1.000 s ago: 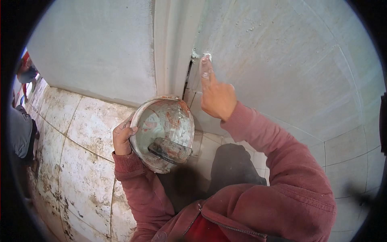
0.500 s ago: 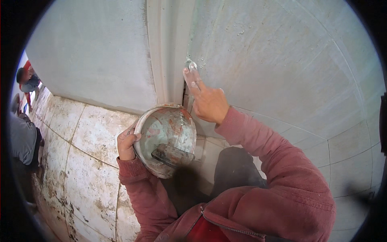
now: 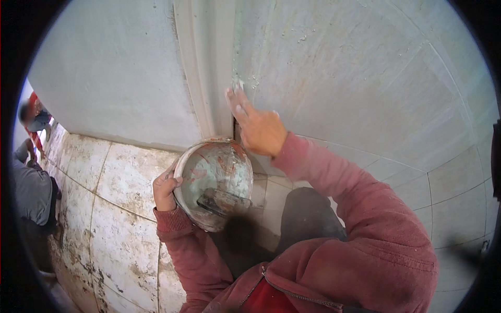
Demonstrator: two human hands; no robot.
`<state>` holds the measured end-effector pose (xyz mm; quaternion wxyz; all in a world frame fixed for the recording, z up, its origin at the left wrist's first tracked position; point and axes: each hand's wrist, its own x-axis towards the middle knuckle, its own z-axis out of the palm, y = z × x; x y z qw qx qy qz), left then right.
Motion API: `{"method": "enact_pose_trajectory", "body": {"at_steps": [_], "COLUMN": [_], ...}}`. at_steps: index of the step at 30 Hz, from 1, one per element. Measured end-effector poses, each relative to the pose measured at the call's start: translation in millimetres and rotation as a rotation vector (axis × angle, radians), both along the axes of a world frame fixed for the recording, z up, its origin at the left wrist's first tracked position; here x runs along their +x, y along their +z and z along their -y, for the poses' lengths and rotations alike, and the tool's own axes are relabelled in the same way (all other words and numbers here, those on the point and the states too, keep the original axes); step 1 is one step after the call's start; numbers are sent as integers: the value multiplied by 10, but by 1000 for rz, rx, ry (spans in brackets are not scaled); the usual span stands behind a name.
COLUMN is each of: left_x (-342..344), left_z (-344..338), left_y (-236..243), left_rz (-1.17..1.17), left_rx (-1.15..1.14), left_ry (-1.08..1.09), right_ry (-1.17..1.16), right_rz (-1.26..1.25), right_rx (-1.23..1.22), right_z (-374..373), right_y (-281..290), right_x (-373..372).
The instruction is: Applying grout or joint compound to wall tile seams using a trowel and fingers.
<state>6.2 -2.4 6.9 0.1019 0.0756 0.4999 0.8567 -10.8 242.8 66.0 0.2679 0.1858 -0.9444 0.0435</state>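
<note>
My left hand (image 3: 166, 189) grips the left rim of a paste-smeared bucket (image 3: 240, 169), fingers outside and thumb over the edge. Inside the tilted bucket, pale paste coats the wall. A dark, crusted tool (image 3: 223, 202) lies across its near side; its exact kind is unclear. Above the bucket, my right hand (image 3: 261, 130) has its index and middle fingers stretched out. Their whitened tips touch the joint between a pale upright frame (image 3: 206, 68) and the grey tiled wall (image 3: 355, 88). A dab of white paste (image 3: 238, 85) sits at those fingertips.
A grey panel (image 3: 115, 68) stands left of the frame. The tiled floor (image 3: 122, 208) is stained and dirty. Two people crouch at the far left, one in grey (image 3: 34, 190), one in red and grey (image 3: 39, 120). My dark-trousered knee (image 3: 309, 214) is right of the bucket.
My right hand has slid slightly left and down along the joint, its fingers still extended. The left hand keeps its hold on the bucket. The whole view has shifted slightly.
</note>
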Motion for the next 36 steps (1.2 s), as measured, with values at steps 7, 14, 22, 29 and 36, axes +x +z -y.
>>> {"method": "enact_pose_trajectory", "body": {"at_steps": [7, 14, 22, 29, 36], "left_x": [-48, -57, -16, -5, -77], "left_z": [-17, -22, -75, -33, 4], "left_y": [-60, -63, 57, -3, -125], "left_rz": [-1, -33, -4, 0, 22], "left_rx": [-24, -43, -52, 18, 2], "left_ry": [12, 15, 7, 26, 21], "right_ry": [-10, -182, 7, 198, 414], "right_rz": [-223, 8, -112, -18, 16], "right_rx": [-154, 51, -84, -144, -775], "right_z": [14, 318, -190, -318, -252], "right_y": [423, 208, 84, -147, 84], "right_x": [-81, 27, 23, -67, -324]}}
